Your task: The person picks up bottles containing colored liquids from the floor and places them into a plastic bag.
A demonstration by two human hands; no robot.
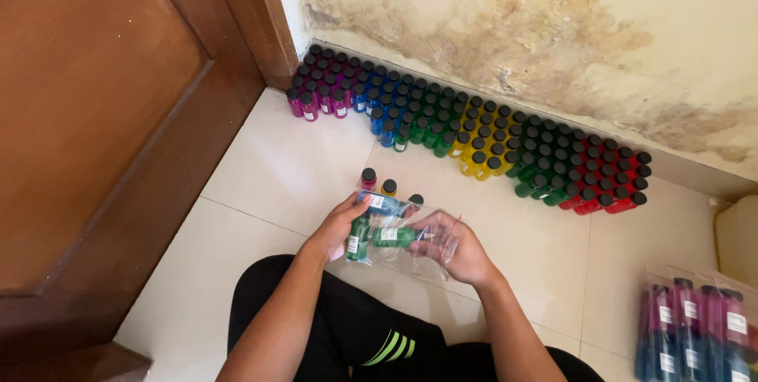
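Note:
My left hand (341,222) grips a cluster of small black-capped bottles (379,216) in pink, yellow, blue and green, held over the tiled floor. My right hand (454,248) holds the clear plastic bag (430,252) that wraps around the green bottles' lower ends. Both hands meet in front of my knees, which are in black trousers (347,327).
Several rows of small bottles (474,133), sorted purple, blue, green, yellow, dark green and red, stand along the stained wall (553,26). A wooden door (95,113) is at the left. Bagged bottle sets (695,327) lie at the lower right beside a pale container (738,240).

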